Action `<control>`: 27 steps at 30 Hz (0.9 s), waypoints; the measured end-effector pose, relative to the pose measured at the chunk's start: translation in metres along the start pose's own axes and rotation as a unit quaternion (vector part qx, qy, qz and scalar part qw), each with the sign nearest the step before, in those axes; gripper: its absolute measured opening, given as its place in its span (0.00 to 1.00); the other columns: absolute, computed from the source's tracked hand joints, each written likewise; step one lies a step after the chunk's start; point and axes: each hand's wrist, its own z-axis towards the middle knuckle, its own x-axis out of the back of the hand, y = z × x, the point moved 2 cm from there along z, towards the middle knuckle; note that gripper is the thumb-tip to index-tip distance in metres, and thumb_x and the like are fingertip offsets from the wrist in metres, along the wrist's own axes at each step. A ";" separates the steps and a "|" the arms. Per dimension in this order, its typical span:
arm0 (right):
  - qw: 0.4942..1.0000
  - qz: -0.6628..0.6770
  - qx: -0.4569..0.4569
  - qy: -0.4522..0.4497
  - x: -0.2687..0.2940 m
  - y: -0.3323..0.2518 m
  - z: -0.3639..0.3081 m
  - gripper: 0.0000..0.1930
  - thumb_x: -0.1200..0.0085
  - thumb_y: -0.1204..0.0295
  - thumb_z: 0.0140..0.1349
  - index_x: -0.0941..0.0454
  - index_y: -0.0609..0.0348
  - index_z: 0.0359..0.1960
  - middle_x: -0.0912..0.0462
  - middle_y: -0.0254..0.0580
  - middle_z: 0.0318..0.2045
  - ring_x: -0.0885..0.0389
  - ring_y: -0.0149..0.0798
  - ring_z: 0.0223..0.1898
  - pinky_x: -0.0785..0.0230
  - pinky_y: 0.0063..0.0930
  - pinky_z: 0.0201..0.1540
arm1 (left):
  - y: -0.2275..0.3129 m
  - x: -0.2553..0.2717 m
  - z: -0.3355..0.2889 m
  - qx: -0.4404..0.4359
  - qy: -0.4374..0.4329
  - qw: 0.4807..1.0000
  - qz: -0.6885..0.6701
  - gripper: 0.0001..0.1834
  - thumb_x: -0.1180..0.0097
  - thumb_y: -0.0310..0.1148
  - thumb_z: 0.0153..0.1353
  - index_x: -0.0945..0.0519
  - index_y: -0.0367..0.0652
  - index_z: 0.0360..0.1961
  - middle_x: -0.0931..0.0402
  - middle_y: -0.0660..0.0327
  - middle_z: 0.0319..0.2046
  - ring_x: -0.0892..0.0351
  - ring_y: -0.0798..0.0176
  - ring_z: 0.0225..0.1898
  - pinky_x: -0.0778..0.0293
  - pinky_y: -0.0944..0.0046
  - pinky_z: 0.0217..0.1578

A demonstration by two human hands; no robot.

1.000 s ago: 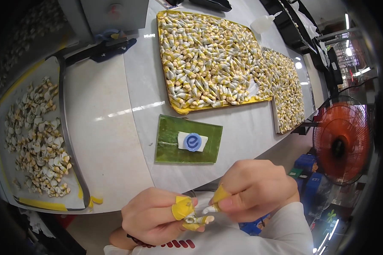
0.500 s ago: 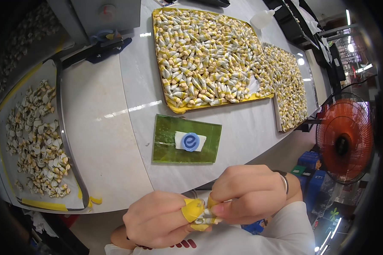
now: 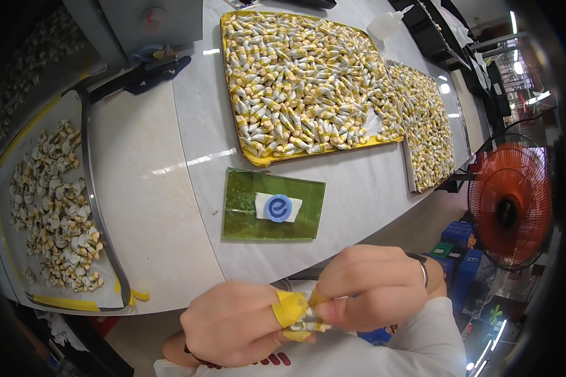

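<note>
My left hand [image 3: 229, 320] is closed around a few small white pieces with yellow bands [image 3: 308, 326], just above my lap at the table's near edge. Yellow wrapping [image 3: 290, 308] covers its fingertips. My right hand [image 3: 374, 286] meets it there, thumb and forefinger pinched at the upper end of the same small pieces. The fingers partly hide them. Beyond my hands, a green slab [image 3: 239, 210] lies on the table, carrying a white pad [image 3: 294, 212] and a round blue cap [image 3: 278, 208].
A large yellow-edged tray [image 3: 258, 159] full of similar cone-shaped pieces stands behind the slab, with another filled tray [image 3: 412, 164] to its right. At left is a tray [image 3: 109, 251] of curled whitish pieces. A squeeze bottle [image 3: 385, 26] and an orange fan [image 3: 509, 204] are at right.
My hands stay together at the small pieces, with the right hand shifted slightly to the right. The whole view has moved slightly, and the things on the table lie as before.
</note>
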 end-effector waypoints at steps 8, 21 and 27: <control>1.000 -0.008 -0.002 0.024 -0.002 -0.007 -0.003 0.06 0.40 0.83 0.47 0.23 0.70 0.27 0.23 0.45 0.24 0.24 0.38 0.23 0.30 0.23 0.25 | -0.001 -0.008 -0.006 0.012 0.072 0.996 0.043 0.19 0.31 0.30 0.43 0.20 0.37 0.38 0.20 0.56 0.31 0.20 0.61 0.30 0.27 0.69 0.30; 0.990 0.065 -0.119 -0.038 0.001 0.010 -0.003 0.07 0.32 0.69 0.46 0.19 0.51 0.26 0.32 0.33 0.30 0.35 0.35 0.30 0.42 0.25 0.28 | -0.012 -0.010 -0.013 0.169 -0.004 0.941 -0.292 0.16 0.39 0.28 0.55 0.27 0.33 0.42 0.18 0.56 0.33 0.18 0.68 0.37 0.25 0.73 0.37; 0.995 0.061 -0.070 -0.036 -0.007 0.007 -0.002 0.09 0.34 0.70 0.48 0.19 0.55 0.31 0.28 0.35 0.29 0.31 0.34 0.29 0.39 0.24 0.31 | 0.021 0.012 -0.003 0.191 -0.031 0.980 -0.038 0.15 0.33 0.30 0.47 0.23 0.35 0.34 0.20 0.57 0.27 0.20 0.67 0.26 0.25 0.71 0.30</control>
